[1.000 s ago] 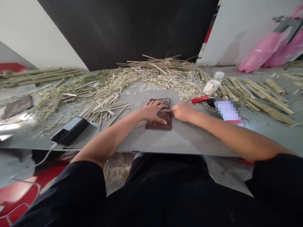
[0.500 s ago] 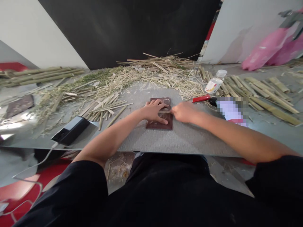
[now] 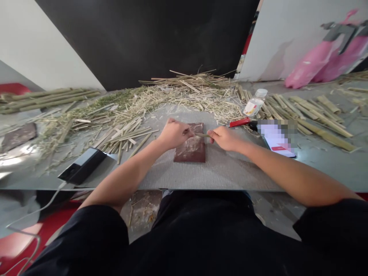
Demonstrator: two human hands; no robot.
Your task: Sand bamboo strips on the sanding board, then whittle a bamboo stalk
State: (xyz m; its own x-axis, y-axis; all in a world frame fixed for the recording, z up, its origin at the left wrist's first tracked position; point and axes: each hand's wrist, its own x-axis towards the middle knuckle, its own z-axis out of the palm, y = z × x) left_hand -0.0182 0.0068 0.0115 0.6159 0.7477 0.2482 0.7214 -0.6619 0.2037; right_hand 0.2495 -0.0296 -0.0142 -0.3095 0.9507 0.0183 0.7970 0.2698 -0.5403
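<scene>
A thin bamboo strip (image 3: 202, 135) runs level between my two hands, just above a dark brown tile-like slab (image 3: 189, 156) with pale scrapings on it. My left hand (image 3: 174, 134) is closed in a pinch at the strip's left end, over the slab's left side. At the other end my right hand (image 3: 226, 138) grips it between thumb and fingers, beyond the slab's right edge. To the right of that hand lies a red-handled knife (image 3: 240, 122), apart from it.
Shavings (image 3: 172, 94) heap along the back, with split strips (image 3: 126, 136) at left. A black box with a cable (image 3: 82, 165) sits front left. Right are a bottle (image 3: 255, 102), a lit phone (image 3: 277, 140), bamboo pieces (image 3: 319, 115) and pink spray bottles (image 3: 309, 63).
My left hand has lifted from lying flat on the strip and slab, and now pinches the strip's left end. The right hand still holds the other end. The view has shifted slightly.
</scene>
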